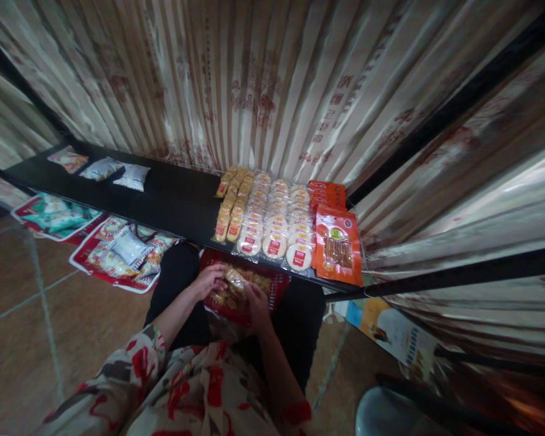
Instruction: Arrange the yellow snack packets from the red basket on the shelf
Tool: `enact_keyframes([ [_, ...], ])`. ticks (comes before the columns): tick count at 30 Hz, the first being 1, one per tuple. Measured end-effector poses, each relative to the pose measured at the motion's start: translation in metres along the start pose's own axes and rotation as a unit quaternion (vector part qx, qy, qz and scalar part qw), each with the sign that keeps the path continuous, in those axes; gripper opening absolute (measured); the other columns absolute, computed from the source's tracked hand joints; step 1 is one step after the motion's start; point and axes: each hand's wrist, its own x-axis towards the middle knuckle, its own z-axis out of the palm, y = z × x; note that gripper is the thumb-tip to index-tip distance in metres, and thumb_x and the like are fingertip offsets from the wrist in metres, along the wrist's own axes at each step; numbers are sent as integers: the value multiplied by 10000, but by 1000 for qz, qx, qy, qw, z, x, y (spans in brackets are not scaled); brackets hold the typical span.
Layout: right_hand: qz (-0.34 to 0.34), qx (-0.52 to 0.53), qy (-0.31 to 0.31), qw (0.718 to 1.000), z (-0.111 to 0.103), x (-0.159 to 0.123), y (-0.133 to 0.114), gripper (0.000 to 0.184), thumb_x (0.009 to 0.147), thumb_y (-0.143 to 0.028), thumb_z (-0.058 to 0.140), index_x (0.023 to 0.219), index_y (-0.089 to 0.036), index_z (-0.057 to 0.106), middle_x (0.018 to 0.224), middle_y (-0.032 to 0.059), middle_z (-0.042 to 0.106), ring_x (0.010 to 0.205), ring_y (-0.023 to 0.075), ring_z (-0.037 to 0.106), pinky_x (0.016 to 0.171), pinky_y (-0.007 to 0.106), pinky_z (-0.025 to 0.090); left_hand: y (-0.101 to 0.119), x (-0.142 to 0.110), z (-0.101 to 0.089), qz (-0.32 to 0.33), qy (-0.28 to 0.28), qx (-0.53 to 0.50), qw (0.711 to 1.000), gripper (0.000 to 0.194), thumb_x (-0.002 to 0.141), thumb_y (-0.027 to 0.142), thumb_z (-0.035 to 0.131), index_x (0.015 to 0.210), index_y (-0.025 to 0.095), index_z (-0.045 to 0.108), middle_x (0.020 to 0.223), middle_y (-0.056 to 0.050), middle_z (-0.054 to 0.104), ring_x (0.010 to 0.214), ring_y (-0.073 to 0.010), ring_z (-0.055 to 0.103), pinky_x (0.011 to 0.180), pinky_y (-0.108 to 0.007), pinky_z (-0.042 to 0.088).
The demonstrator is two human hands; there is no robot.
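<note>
A red box [272, 289] of clear-wrapped yellow snack packets rests on my lap below a black shelf [177, 194]. My left hand [209, 281] and my right hand [257, 303] both close on a handful of snack packets [234, 280] over the box. On the shelf, right above my hands, lie rows of yellow packets [231, 203], round white cakes with red labels [275, 218] and orange sachets [338, 242].
Three small packets [102, 168] lie at the shelf's left end. Opened red cartons [118, 254] with bagged goods sit on the tiled floor at left. Striped printed cartons form a wall behind the shelf. A grey stool [384, 412] stands at lower right.
</note>
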Motion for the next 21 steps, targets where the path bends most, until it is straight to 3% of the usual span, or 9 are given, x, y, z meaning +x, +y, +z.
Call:
enact_keyframes([
  [6, -24, -46, 0, 999, -3, 1, -5, 434, 669, -593, 610, 678, -159, 632, 472, -42, 497, 449, 103, 429, 444, 228, 352, 3, -8, -2, 17, -49, -13, 999, 372, 705, 9, 485, 1052, 121, 561, 730, -12, 625, 448, -46, 546, 441, -151, 410],
  [10, -35, -64, 2, 997, -5, 3, -8, 450, 679, -585, 605, 788, -154, 668, 474, -33, 525, 442, 111, 446, 420, 227, 356, 8, -16, -4, 31, -89, -22, 995, 347, 739, 71, 525, 1079, 136, 549, 816, -33, 632, 459, -54, 564, 423, -158, 418],
  [15, -32, -40, 23, 998, -3, 5, -13, 489, 616, -563, 658, 898, -164, 683, 578, -2, 617, 458, 124, 506, 433, 242, 414, 13, -21, -4, 40, -80, -45, 995, 280, 754, 82, 550, 1025, 152, 533, 755, -7, 612, 459, -69, 579, 411, -161, 435],
  [21, -67, -15, 12, 998, -4, 2, -22, 473, 611, -495, 697, 967, -183, 685, 729, 26, 679, 609, 166, 607, 583, 290, 506, 12, -23, -4, 51, -80, -71, 993, 216, 758, 117, 611, 959, 142, 535, 717, -3, 614, 471, -78, 598, 412, -152, 444],
])
